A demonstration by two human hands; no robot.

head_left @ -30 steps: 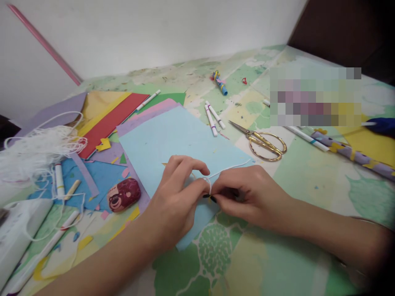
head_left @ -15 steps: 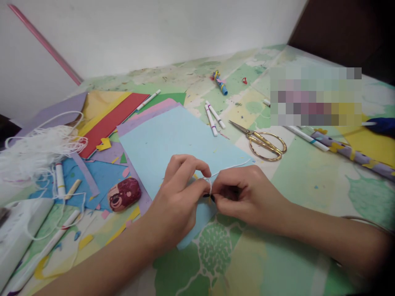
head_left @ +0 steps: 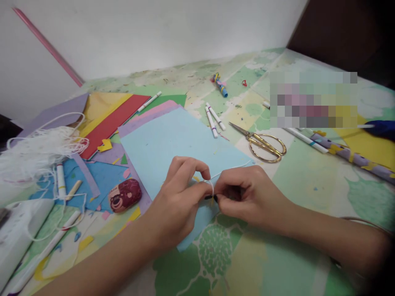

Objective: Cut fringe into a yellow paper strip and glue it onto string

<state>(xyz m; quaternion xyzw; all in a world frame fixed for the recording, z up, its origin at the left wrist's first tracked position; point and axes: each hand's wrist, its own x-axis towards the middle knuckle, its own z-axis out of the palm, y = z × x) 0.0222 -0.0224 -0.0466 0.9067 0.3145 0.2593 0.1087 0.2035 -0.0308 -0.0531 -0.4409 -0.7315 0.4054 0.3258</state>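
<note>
My left hand and my right hand meet over a light blue sheet of paper. Between their fingertips a white string forms a small loop, and its loose end trails up and right across the paper. The left thumb and fingers are closed in a pinch at the string. Curled together, the right thumb and index finger grip it from the other side. A small dark and yellow piece shows at the fingertips; what it is I cannot make out.
Gold-handled scissors lie beyond my right hand, near white markers. To the left are a tangle of white string, a maroon mouse, coloured paper and a power strip. A decorated purple roll lies at right.
The string loop between my fingertips has opened a little wider, and the right fingertips have shifted slightly. Otherwise the hands stay in place; the view has tilted a touch.
</note>
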